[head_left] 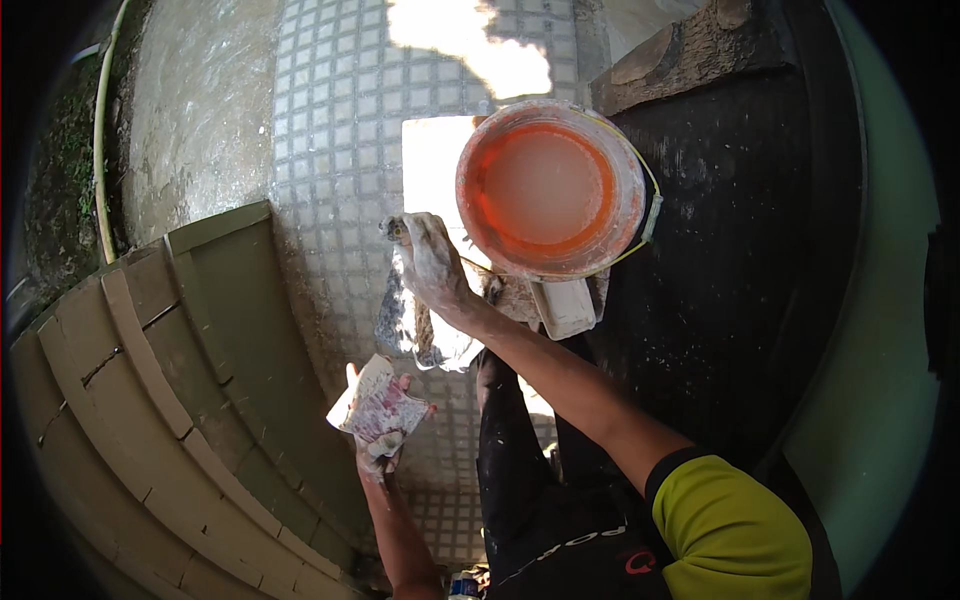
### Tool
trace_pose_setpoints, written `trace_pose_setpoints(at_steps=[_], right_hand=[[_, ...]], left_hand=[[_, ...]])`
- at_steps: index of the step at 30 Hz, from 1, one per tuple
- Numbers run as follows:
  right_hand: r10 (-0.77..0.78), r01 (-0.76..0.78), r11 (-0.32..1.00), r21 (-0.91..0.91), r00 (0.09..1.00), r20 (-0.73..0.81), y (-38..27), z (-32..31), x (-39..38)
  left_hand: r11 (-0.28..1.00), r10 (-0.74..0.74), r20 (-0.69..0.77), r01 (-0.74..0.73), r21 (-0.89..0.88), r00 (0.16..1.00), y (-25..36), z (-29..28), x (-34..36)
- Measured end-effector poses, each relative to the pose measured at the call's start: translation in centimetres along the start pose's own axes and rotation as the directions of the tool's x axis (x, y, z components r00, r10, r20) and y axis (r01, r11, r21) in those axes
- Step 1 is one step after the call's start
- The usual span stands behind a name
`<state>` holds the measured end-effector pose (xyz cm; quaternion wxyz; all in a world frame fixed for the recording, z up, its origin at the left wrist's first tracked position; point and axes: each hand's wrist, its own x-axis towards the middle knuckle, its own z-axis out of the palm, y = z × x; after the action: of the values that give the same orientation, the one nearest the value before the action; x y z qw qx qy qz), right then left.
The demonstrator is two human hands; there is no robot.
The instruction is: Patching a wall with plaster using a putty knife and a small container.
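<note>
My left hand (pixel 385 455), coated in pale residue, grips a flat white plate-like piece (pixel 370 395) smeared with pink, low on the left. My right hand (pixel 432 262), caked white, reaches up from the right and is curled over a small dark object at the left of the bucket, which I cannot make out. Beneath it lies a crumpled, stained grey-and-white pile (pixel 390 325). The bucket (pixel 542 188), orange inside with cloudy liquid, rests on a white board (pixel 428 145). A small white tray (pixel 565 308) sticks out below the bucket.
Stacked beige and olive boards (pixel 115 400) line the left, with a pale pipe (pixel 102 160) beyond. A dark wide surface (pixel 730 260) with a rough brown edge piece (pixel 690 55) fills the right. The floor (pixel 330 90) is grid-tiled, and my legs stand below the bucket.
</note>
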<state>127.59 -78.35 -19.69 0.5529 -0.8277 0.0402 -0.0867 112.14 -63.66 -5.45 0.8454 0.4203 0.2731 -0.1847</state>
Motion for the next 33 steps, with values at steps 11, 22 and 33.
trace_pose_setpoints(at_steps=[11,22,33], right_hand=[[0.533,-0.448,0.846,0.290,0.690,-0.490,-1.7,-29.9,-6.2],[0.461,-0.482,0.815,-0.322,0.876,-0.146,3.0,-27.0,-2.4],[0.574,-0.439,0.720,-0.537,0.812,0.106,9.5,-21.1,-0.1]], left_hand=[[0.812,0.062,0.233,-0.185,0.554,0.971,-5.7,12.2,18.9],[0.933,-0.258,0.147,0.207,0.295,0.955,-20.8,14.9,27.7],[0.971,-0.062,0.134,0.028,0.237,0.989,-20.6,15.1,28.1]])
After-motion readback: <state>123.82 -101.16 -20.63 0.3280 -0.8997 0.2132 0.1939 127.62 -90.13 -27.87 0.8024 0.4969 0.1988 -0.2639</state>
